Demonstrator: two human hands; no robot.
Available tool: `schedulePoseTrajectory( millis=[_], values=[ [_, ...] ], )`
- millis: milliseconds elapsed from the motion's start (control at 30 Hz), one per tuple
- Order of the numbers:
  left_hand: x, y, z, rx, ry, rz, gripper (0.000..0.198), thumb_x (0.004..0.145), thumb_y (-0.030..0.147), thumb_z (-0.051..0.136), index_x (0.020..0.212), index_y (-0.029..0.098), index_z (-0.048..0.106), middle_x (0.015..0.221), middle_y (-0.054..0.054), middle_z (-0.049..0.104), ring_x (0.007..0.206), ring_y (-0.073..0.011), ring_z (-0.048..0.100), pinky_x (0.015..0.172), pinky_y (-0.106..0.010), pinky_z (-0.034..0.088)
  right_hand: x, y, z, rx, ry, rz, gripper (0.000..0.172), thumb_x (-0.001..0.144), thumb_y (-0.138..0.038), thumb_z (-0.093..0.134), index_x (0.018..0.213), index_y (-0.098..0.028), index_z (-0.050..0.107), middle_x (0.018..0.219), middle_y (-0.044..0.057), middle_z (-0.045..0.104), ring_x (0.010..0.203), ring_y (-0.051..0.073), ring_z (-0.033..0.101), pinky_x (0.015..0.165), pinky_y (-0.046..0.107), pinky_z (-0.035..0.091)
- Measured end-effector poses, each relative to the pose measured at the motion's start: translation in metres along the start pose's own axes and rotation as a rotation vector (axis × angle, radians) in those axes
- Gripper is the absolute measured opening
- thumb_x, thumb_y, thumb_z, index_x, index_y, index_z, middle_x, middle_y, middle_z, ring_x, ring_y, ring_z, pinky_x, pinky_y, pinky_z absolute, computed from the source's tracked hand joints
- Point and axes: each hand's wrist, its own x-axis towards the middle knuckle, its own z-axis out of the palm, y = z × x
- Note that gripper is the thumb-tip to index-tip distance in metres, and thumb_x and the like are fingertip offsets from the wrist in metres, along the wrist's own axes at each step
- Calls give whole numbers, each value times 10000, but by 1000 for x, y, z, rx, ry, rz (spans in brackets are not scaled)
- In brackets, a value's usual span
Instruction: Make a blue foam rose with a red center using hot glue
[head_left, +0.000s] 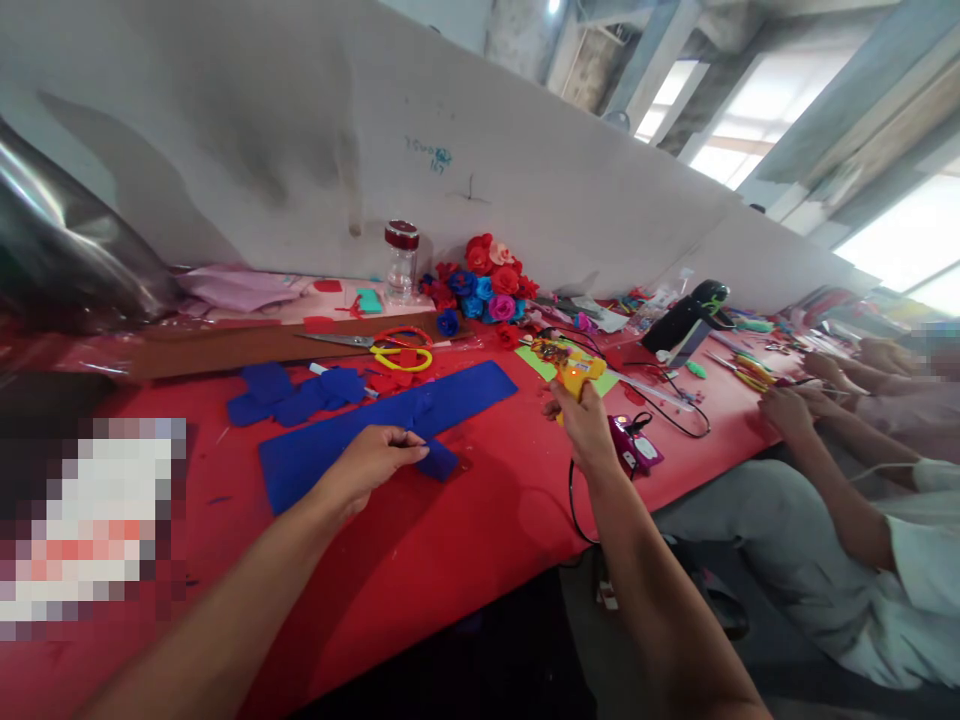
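Note:
Pinched in my left hand (381, 458) is a small blue paper piece (438, 460), held just above the red table cover. A long blue paper strip (315, 455) lies flat behind that hand. My right hand (581, 425) is wrapped around a yellow glue gun (576, 368), whose small light glows, over a light green sheet (537, 366). Several cut blue pieces (270, 393) rest behind the strip at the left. Beyond them are scissors (401, 352) with yellow and red handles. A bunch of red, blue and pink paper flowers (491, 280) stands at the back.
A glass jar (402, 265) with a dark red lid stands by the wall. A purple power strip (636, 445) and black cables lie right of my right arm. A co-worker's hands (787, 405) are busy farther right. The table's front edge (480, 610) runs below my arms.

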Motion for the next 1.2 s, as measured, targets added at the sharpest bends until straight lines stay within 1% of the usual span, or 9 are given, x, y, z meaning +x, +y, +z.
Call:
schedulePoseTrajectory(
  millis=[67,200,267,367,433,533,667,867,1200],
  values=[
    [1,0,-1,9,6,1,95,504,186,777,493,193,683,435,10,530,455,-111,388,475,-242,239,-10,-10,-1,81,-33,-1,373,681,-453,645,921,-202,509,820,20,678,512,102,525,510,255,400],
    [0,2,-2,214,-18,-22,36,599,221,718,578,197,701,555,3,632,556,-136,506,561,-245,343,-38,-18,-6,45,-247,62,341,674,-423,695,884,-173,599,608,-14,602,530,113,505,514,244,385],
    [0,2,-2,360,-41,-4,43,643,228,683,636,195,710,681,-15,703,668,-159,589,649,-254,391,-54,-13,-10,-17,-298,90,330,661,-426,717,832,-167,606,586,-18,571,544,115,490,528,245,391],
    [2,2,-3,612,-66,59,73,678,228,647,683,190,708,794,-49,742,788,-203,647,710,-274,413,-76,-1,-13,-130,-349,128,349,647,-476,729,741,-174,584,579,-15,550,534,114,461,519,249,376],
    [3,2,-3,715,-81,92,89,694,243,637,709,190,707,851,-68,753,834,-222,664,728,-282,420,-88,5,-15,-162,-431,166,389,702,-559,658,675,-185,554,542,-12,526,517,116,443,516,254,365],
    [4,4,-3,774,-94,111,122,716,251,619,748,180,712,904,-89,757,865,-229,674,744,-282,429,-99,8,-16,-198,-566,198,494,772,-647,521,568,-198,493,498,-5,481,508,117,421,521,257,349],
    [3,5,-3,809,-91,104,149,724,257,611,781,179,724,914,-92,761,854,-232,681,738,-285,441,-102,6,-12,-352,-665,163,489,762,-614,536,518,-195,471,512,-1,463,515,113,412,514,249,326],
    [5,2,-3,834,-92,122,147,718,266,623,781,209,743,918,-75,767,883,-242,687,765,-296,458,-100,3,-3,-438,-640,112,348,769,-523,523,711,-181,547,555,-16,469,515,119,426,485,236,309],
    [2,4,-2,893,-90,133,164,744,263,614,829,212,744,935,-72,766,885,-233,691,772,-292,468,-101,1,4,-572,-624,-40,277,803,-451,493,685,-200,504,554,-7,491,514,141,475,483,239,319]
  ],
)
